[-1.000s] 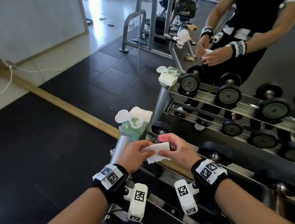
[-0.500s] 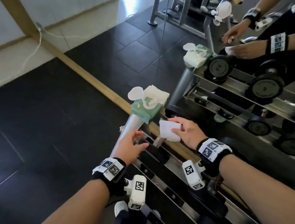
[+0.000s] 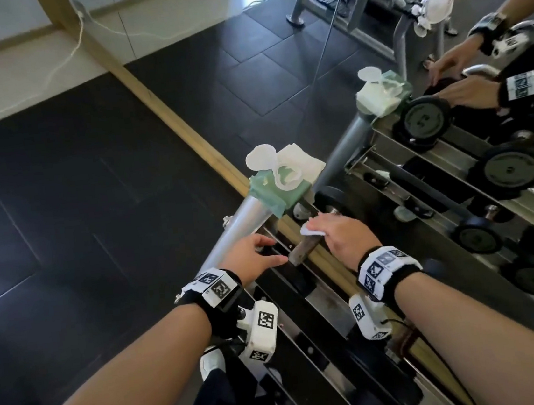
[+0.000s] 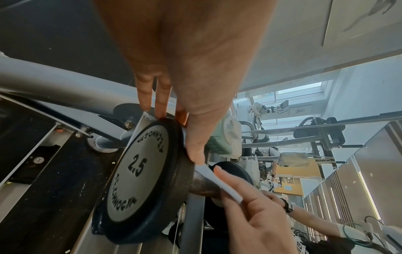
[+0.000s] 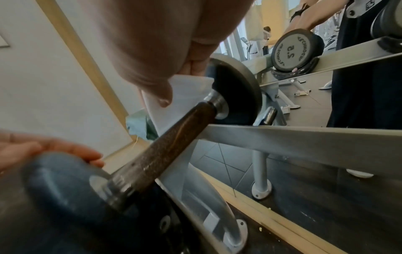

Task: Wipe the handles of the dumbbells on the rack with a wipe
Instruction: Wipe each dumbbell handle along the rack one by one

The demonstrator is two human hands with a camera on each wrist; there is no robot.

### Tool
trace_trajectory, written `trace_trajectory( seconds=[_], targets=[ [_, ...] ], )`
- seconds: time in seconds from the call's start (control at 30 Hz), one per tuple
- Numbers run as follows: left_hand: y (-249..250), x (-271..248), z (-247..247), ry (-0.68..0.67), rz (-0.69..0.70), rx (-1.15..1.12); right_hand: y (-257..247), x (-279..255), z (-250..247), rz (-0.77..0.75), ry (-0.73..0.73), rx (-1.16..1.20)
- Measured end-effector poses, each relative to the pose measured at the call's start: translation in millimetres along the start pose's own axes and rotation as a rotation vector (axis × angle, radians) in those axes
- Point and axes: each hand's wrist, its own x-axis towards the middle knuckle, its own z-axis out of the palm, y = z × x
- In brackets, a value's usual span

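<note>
Nearest us, both our forearms reach forward over the rack [image 3: 307, 301], each wrist wearing a black band with printed markers. Our left hand [image 3: 251, 254] rests on the rim of the near weight plate [image 4: 139, 177], marked 2.5, fingers [image 4: 162, 96] straight and close together and the thumb laid along the plate's edge, gripping nothing. Our right hand [image 3: 339, 234] is turned palm down over the handle [image 5: 165, 141] of that dumbbell and pinches the folded white wipe [image 5: 174, 101] between thumb and fingers, the wipe touching the dark knurled bar near the far plate [image 5: 237, 89]. The dumbbell lies in the top tier at the rack's left end. From the head view the right hand hides most of the wipe and the handle's far half; only a white corner [image 3: 307, 230] shows. Just beyond, a green packet of wipes [image 3: 277, 187] sits on the rack's end post, its lid flipped up. Farther on, the mirror [image 3: 375, 56] repeats the rack and hands; its upper part is cut off.
</note>
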Motion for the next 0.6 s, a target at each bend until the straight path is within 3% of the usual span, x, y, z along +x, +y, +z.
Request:
trace_trajectory(
  seconds=[0.1, 0.2, 0.3, 0.37, 0.53, 0.6],
  targets=[
    [2.6, -0.2, -1.6, -0.011, -0.005, -0.024, 0.9, -3.5, 7.3, -0.053, -0.047, -0.028],
    [3.0, -1.9, -2.3, -0.021, -0.011, -0.056, -4.7, -9.0, 17.4, 0.003, -0.123, -0.097],
    [4.1, -4.0, -2.9, -0.023, -0.001, -0.066, -15.9, -15.8, 26.4, -0.178, -0.219, -0.132],
    [4.1, -4.7, -3.2, -0.027, -0.002, -0.073, -12.2, -13.8, 19.9, -0.246, -0.204, -0.152],
    [3.5, -5.7, -5.2, -0.046, -0.005, -0.045, 10.4, -2.5, -0.7, 0.026, -0.048, -0.171],
    [3.9, -6.4, -6.1, -0.053, -0.004, -0.042, 5.1, -4.8, 7.1, 0.038, -0.046, -0.189]
  ],
)
